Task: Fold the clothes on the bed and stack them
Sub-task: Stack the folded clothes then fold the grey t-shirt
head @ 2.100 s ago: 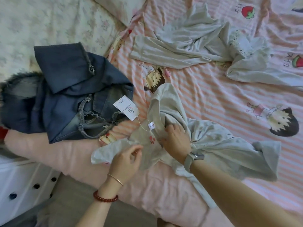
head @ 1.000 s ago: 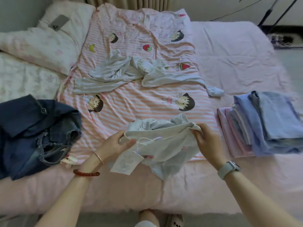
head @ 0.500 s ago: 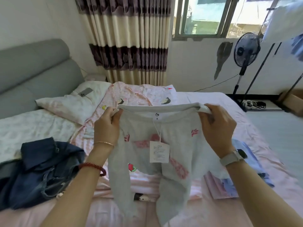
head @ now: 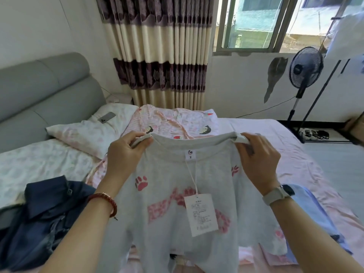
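Beyond the left hand I saw a grey headboard (head: 45, 91) and a phone (head: 107, 117) on a floral pillow (head: 82, 133) | striped curtain (head: 157, 48) straight ahead | past the right hand, window (head: 254, 22) and standing fan (head: 305, 69) by the wall.

The grey trousers (head: 177, 194) were soft matt knit cloth with a stiff white paper tag (head: 201, 213). The dark jeans (head: 39, 223) at the bed's left edge looked coarse denim; the headboard (head: 39, 91) smooth, faintly glossy.
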`<state>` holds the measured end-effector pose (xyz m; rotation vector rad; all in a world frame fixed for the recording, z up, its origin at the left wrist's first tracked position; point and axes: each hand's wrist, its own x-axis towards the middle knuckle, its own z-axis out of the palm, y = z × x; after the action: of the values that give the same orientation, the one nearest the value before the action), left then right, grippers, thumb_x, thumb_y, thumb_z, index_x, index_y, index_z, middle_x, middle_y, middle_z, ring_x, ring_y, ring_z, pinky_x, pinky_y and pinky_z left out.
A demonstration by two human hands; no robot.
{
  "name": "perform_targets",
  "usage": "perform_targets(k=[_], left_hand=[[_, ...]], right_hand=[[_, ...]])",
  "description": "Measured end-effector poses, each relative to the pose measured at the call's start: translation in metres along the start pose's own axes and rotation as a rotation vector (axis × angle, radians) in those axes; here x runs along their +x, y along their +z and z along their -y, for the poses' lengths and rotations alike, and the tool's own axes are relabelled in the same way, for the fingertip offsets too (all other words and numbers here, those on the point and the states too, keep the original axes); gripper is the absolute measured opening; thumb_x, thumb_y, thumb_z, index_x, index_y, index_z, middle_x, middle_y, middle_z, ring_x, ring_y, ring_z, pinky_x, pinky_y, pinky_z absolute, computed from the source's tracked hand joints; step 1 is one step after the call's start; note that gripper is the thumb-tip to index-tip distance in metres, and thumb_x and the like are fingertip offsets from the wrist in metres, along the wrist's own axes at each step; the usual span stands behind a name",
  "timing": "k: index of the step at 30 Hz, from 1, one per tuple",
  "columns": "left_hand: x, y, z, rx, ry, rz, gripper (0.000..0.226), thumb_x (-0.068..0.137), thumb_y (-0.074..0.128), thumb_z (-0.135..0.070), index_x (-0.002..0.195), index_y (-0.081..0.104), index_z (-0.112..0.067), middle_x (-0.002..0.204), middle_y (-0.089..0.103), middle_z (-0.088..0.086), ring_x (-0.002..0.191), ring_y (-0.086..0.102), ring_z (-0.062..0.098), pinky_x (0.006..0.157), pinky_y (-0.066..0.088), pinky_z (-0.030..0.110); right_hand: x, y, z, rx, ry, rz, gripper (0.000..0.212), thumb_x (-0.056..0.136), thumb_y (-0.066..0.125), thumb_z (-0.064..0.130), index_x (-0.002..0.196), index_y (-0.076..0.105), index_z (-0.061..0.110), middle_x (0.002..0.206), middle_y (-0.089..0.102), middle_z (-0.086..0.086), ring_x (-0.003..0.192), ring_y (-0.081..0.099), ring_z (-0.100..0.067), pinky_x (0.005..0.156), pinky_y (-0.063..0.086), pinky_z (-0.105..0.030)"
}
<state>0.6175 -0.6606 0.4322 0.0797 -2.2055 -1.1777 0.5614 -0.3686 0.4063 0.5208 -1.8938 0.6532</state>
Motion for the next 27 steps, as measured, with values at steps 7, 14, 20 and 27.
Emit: perform_targets(k=[7,14,20,27], left_hand=[[0.096,0.093,0.140,0.367,-0.062,0.136,0.024,0.085,0.062,-0.037,0.096,0.068,-0.017,0.098,0.068,0.008,0.097,0.059,0.029,0.072,0.041,0.032],[0.074,0.180,0.274,0.463,-0.463,0.371,0.046,0.092,0.052,-0.030,0.134,0.043,-0.013,0.137,0.038,0.016,0.126,0.035,0.035,0.102,0.032,0.044],[-0.103,0.178,0.317,0.282,-0.845,0.368,0.043,0.088,0.057,-0.012,0.128,0.047,0.002,0.129,0.046,0.024,0.124,0.037,0.035,0.104,0.028,0.038],[-0.254,0.132,0.340,0.227,-1.378,0.318,0.063,0.074,0.069,-0.039,0.117,0.050,0.003,0.115,0.058,0.020,0.109,0.053,0.035,0.096,0.042,0.045]], right_hand=[[-0.009,0.158,-0.060,-0.205,0.230,0.442,0.026,0.087,0.059,0.037,0.094,0.068,0.014,0.090,0.070,-0.007,0.082,0.065,-0.030,0.058,0.043,-0.028],[-0.101,0.278,-0.107,-0.251,0.540,1.087,0.054,0.093,0.048,0.015,0.144,0.029,0.014,0.146,0.034,-0.012,0.131,0.031,-0.033,0.101,0.032,-0.043],[-0.264,0.222,-0.067,-0.096,0.918,1.121,0.038,0.089,0.050,0.004,0.127,0.050,0.000,0.128,0.050,-0.021,0.122,0.043,-0.036,0.102,0.031,-0.036],[-0.389,0.105,-0.012,-0.241,1.536,0.944,0.047,0.089,0.047,0.021,0.128,0.044,-0.005,0.127,0.048,-0.024,0.119,0.042,-0.037,0.100,0.033,-0.041]])
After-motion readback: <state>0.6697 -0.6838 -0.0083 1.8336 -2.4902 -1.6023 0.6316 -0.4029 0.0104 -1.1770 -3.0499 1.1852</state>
